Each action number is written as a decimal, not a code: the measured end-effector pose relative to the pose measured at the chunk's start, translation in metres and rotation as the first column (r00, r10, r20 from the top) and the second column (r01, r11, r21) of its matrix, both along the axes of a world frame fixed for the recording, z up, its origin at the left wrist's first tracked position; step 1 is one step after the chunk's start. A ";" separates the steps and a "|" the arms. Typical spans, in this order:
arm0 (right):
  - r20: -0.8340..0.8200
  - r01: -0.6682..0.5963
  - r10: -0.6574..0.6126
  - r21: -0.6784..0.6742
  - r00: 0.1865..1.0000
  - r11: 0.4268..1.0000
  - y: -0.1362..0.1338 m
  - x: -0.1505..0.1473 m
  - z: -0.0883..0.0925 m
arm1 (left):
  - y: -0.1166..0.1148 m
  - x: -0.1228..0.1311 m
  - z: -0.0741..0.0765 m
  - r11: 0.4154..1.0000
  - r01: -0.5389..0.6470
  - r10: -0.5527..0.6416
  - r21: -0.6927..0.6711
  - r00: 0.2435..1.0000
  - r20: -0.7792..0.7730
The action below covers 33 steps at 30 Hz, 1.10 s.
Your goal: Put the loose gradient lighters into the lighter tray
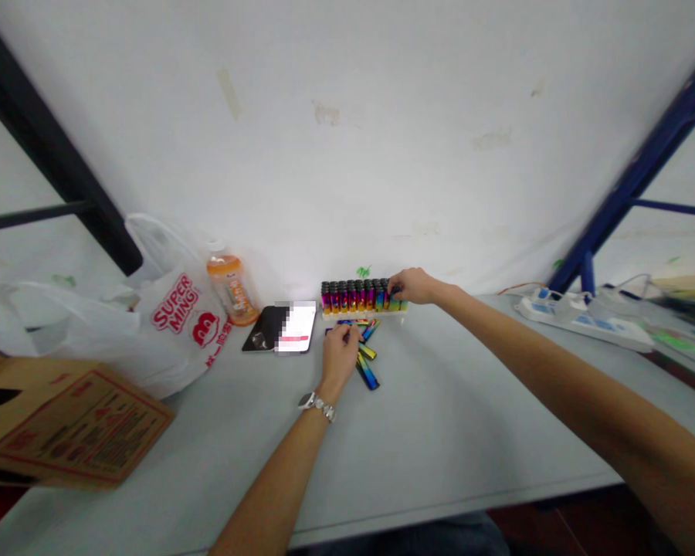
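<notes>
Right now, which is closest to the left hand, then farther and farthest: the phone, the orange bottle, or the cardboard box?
From the left hand:
1. Phone, just to its left.
2. Orange bottle, farther left, by the wall.
3. Cardboard box, at the table's far left edge.

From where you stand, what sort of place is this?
Probably a small workshop or packing bench, not a home. A plain table against a bare wall holds a tray of lighters, loose lighters, a cardboard box and a power strip.
</notes>
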State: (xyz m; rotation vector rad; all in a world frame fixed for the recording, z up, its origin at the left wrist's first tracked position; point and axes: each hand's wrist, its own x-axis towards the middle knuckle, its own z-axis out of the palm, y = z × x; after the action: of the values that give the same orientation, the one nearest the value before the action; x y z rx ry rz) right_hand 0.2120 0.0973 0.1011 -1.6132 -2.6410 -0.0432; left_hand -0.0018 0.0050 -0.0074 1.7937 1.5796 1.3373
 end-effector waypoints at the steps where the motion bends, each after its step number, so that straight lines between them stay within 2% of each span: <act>1: 0.006 -0.003 0.003 -0.001 1.000 1.000 0.000 -0.002 0.001 | 0.000 0.000 0.000 1.000 -0.001 0.001 0.003 1.000 -0.004; 8: 0.070 -0.080 0.079 0.021 0.994 0.997 0.002 -0.011 0.000 | 0.000 0.000 0.000 1.000 -0.008 0.008 0.018 1.000 -0.002; 15: -0.020 0.003 -0.003 0.018 1.000 1.000 0.009 -0.010 -0.004 | 0.000 -0.001 0.000 1.000 0.004 -0.005 0.013 1.000 0.012; 19: -0.058 0.004 -0.004 -0.003 0.998 1.000 0.010 -0.009 -0.002 | -0.001 -0.002 0.000 1.000 0.013 -0.013 0.013 1.000 0.023; 24: -0.074 0.002 0.002 0.056 0.997 0.998 0.009 -0.011 0.000 | 0.000 -0.003 0.000 1.000 0.000 0.000 0.011 0.999 0.035; 33: -0.096 -0.001 0.001 -0.005 0.995 1.000 0.018 -0.007 -0.005 | 0.004 -0.009 0.001 0.999 -0.036 0.038 -0.039 0.997 0.060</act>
State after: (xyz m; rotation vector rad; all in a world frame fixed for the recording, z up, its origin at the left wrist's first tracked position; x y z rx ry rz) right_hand 0.2055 0.1153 0.0962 -1.5734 -2.5726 0.0401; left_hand -0.0106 0.0085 -0.0064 1.6939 1.6022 1.3566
